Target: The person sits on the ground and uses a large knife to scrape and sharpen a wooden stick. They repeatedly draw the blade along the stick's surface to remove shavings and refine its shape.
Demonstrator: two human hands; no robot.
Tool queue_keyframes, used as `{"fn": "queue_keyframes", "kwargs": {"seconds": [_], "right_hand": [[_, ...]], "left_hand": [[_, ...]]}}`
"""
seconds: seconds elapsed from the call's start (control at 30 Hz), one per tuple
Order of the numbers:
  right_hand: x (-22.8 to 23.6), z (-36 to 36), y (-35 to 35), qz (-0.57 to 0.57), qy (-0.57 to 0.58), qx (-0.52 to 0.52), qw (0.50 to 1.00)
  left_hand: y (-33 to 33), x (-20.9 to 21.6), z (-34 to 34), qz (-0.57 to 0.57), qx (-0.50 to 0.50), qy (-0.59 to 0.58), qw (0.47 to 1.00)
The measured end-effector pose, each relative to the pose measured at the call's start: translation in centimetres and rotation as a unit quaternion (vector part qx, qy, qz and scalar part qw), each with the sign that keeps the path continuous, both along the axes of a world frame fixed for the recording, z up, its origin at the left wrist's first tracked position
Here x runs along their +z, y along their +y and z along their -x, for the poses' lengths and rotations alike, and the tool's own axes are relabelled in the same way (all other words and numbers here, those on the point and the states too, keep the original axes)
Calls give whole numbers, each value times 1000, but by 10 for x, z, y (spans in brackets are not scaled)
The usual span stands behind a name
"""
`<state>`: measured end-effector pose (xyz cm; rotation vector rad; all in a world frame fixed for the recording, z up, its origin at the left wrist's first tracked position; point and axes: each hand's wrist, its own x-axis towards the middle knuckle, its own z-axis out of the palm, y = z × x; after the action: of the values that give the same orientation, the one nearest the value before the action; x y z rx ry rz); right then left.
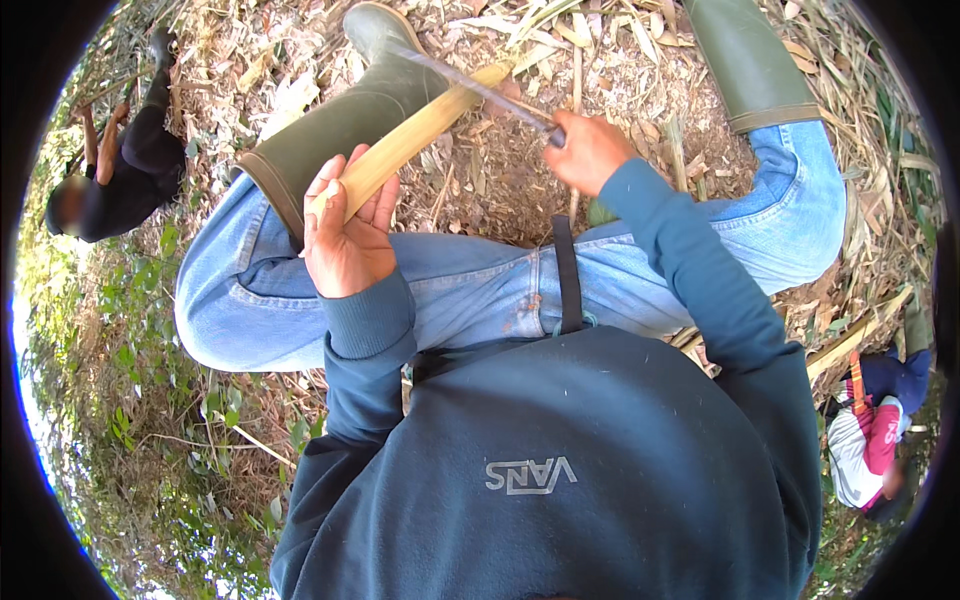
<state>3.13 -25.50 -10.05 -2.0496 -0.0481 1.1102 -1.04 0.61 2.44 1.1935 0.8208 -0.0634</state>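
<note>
My left hand (pixel 350 230) is closed around the lower end of a flat, pale yellow bamboo strip (pixel 420 132), thumb on top and fingers beneath. The strip slants up and to the right, past my green boot. My right hand (pixel 590 152) grips the dark handle of a long, thin-bladed knife (pixel 500 100). Its blade points up and left, crossing over the strip near the strip's far end. Motion blurs the blade slightly, and I cannot tell whether it touches the strip.
Green rubber boots (pixel 375 95) and my jeans-clad legs frame the work. Dry leaves and shavings (pixel 480 190) cover the ground. One person in dark clothes (pixel 130 165) is at far left; another person (pixel 875 430) sits at right. Leafy plants (pixel 140 300) grow on the left.
</note>
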Motion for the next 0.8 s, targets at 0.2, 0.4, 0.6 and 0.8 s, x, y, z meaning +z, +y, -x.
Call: {"fn": "queue_keyframes", "kwargs": {"seconds": [0.2,0.4,0.6,0.8], "right_hand": [[-6,6,21,-2,-26,-50,998],[10,10,23,-13,-20,-22,999],[-42,-8,13,53,16,-18,998],[-19,4,11,35,16,-13,999]], "left_hand": [[-15,5,5,-47,-13,5,999],[-23,4,3,-55,-15,-21,998],[-20,5,4,-32,-19,-16,999],[-29,8,-6,-72,-36,-24,996]]}}
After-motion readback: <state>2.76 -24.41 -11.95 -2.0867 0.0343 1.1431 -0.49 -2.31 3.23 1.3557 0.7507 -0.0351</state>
